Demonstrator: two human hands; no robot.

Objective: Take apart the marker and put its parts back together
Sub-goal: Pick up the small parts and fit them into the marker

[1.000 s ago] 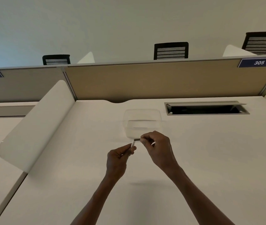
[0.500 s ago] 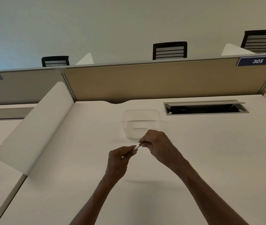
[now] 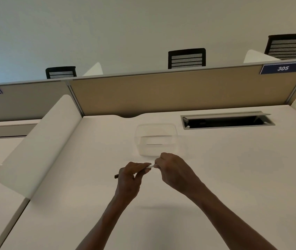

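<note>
Looking down from head height at a pale desk (image 3: 233, 177), with both bare forearms reaching in from below. Left hand (image 3: 128, 179) raised just above the desk, fingers curled around a thin marker (image 3: 150, 166), its white barrel showing between the two hands and a dark end poking out past the left side of the fist. Right hand (image 3: 175, 171) meeting it from the right, fingertips pinched on the near end of the white barrel, other fingers curled in; too small to tell whether cap and barrel are joined or apart. Just beyond the hands, a clear plastic box (image 3: 156, 139) sitting on the desk. Farther right, an open cable slot (image 3: 226, 121) set into the desktop. Behind, a tan divider panel (image 3: 161, 94) carrying a blue sign reading 305 (image 3: 283, 68), with black chair backs (image 3: 187, 58) above it. To the left, a curved white side screen (image 3: 40, 139).
</note>
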